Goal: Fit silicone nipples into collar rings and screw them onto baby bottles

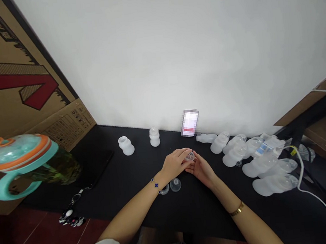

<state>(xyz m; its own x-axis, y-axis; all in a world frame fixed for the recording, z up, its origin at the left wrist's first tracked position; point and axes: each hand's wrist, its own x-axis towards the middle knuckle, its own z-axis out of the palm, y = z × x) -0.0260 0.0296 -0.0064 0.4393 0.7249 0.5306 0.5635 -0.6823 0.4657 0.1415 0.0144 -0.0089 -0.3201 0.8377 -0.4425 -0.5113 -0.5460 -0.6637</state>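
Observation:
Close together over the black table (pixel 202 215), my left hand (pixel 176 163) and my right hand (pixel 202 171) are both closed around a small clear round bottle part (pixel 189 156). It looks like a teat in its ring, though fingers hide much of it. My left fingers lie over its top and side, while my right fingers curl round from below. Just under my left wrist lie a clear domed cap (pixel 175 184) and a clear ring-shaped piece (pixel 164 190). Farther back stand an open white bottle (pixel 126 146) and a white bottle with a clear top (pixel 154 137).
Several translucent bottles (pixel 233 155) lie at the right, beside a white cable (pixel 302 173). A lit phone (pixel 190 123) leans against the wall. At the left are a large teal-and-orange-lidded jug (pixel 30 159), a dark tablet-like slab (pixel 100 165) and a cardboard box (pixel 8 95).

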